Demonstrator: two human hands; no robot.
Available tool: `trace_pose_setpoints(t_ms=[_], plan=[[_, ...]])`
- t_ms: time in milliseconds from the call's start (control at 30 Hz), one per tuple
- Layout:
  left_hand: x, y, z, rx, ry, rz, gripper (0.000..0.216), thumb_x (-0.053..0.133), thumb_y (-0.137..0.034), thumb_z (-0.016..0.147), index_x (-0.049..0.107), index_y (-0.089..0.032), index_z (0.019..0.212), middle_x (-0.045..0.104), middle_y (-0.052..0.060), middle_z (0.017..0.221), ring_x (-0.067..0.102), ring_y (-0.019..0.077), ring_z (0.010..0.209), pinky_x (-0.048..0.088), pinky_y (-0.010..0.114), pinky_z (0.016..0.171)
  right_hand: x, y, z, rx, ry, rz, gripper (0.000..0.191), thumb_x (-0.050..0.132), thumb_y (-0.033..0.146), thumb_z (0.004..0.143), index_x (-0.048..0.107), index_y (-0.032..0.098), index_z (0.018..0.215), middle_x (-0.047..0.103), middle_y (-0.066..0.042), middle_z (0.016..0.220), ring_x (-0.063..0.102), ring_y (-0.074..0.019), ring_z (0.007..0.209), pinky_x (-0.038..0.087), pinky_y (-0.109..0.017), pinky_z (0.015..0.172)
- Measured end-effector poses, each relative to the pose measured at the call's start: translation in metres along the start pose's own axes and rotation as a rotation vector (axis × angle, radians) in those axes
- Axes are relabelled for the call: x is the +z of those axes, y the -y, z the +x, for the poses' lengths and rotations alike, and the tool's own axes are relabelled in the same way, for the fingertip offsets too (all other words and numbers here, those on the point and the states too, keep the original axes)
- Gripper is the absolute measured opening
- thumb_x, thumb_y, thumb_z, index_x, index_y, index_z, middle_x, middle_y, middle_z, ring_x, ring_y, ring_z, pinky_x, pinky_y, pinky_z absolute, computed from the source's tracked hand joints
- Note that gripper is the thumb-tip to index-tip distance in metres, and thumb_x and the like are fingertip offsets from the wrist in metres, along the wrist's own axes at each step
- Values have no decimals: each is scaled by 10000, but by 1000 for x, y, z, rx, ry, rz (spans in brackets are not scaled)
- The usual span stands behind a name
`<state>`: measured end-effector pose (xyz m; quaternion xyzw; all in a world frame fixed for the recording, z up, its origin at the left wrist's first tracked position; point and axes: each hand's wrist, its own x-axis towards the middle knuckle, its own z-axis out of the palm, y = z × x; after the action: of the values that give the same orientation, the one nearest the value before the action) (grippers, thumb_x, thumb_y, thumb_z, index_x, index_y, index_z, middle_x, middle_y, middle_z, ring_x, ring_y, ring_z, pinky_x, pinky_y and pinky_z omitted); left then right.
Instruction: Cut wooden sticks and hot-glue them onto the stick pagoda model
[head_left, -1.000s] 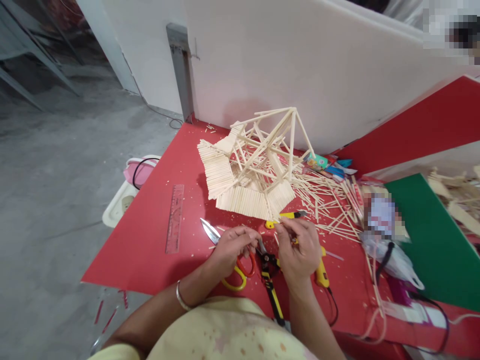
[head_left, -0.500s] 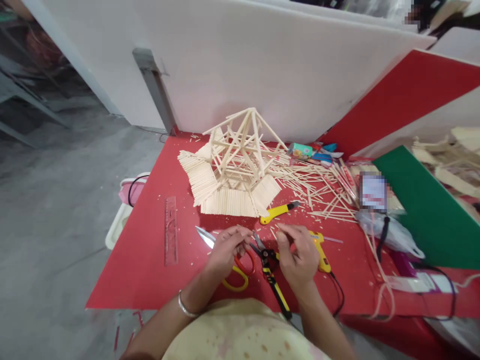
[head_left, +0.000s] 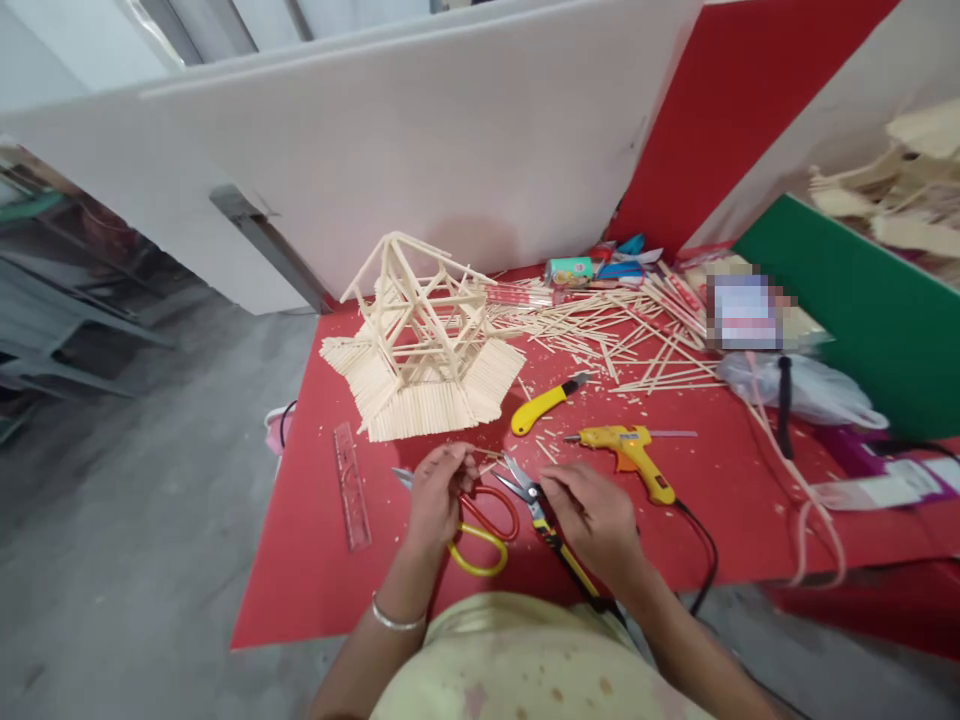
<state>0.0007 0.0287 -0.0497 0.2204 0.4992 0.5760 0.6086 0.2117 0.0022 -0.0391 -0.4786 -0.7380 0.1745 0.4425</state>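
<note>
My left hand (head_left: 439, 495) is closed in a pinch, with a short thin wooden stick (head_left: 489, 454) reaching out from its fingertips. Beneath and beside it lie scissors (head_left: 480, 550) with one red and one yellow handle loop. My right hand (head_left: 596, 515) has thumb and fingertips pressed together; whatever is between them is hidden. Just left of those fingertips, pruning shears (head_left: 551, 535) with black and yellow handles lie with blades apart, partly under the hand. Beyond both hands stands a stick-built model (head_left: 420, 340), an open pointed frame over slatted panels.
A yellow utility knife (head_left: 540, 408) and a yellow hot glue gun (head_left: 626, 448), its cord trailing off the front edge, lie on the red table (head_left: 292, 570). Loose sticks (head_left: 600, 335) spread behind. A clear ruler (head_left: 351, 485) lies left; a green board (head_left: 855, 310) leans right.
The view has swung, so the table things sit differently in the frame. My right hand has come closer to the shears, uncovering the glue gun. Both hands stay pinched.
</note>
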Motion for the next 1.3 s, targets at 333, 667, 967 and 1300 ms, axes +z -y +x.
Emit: trace_pose_setpoints(t_ms=[333,667,967,1300], plan=[[-6,-6,3,102,-139,42,270,832,-360,716,723,-153,850,670,4,734,603,77,603,413,175,507,11,0,15,-89,39,84,147,580,196,971,706,219,1043,759,-34,935,699,-150,833,553,-273,766],[-17,-10,13,234,-356,166,313,843,-378,684,668,-155,818,586,-60,569,487,62,417,385,183,424,17,-7,13,-97,72,133,169,584,159,963,697,218,1074,751,-35,949,680,-159,840,524,-282,773],[-21,-10,16,290,-378,223,287,824,-371,710,673,-148,807,607,-42,593,503,69,480,379,179,458,21,-9,11,-77,126,161,193,587,156,961,677,235,1113,739,-22,971,658,-160,868,502,-291,805],[-18,-8,11,415,-363,279,209,749,-347,793,664,-158,824,641,-19,636,554,83,513,452,190,504,25,-6,17,-85,134,143,138,584,180,972,676,229,1062,741,-21,945,658,-156,862,497,-288,810]])
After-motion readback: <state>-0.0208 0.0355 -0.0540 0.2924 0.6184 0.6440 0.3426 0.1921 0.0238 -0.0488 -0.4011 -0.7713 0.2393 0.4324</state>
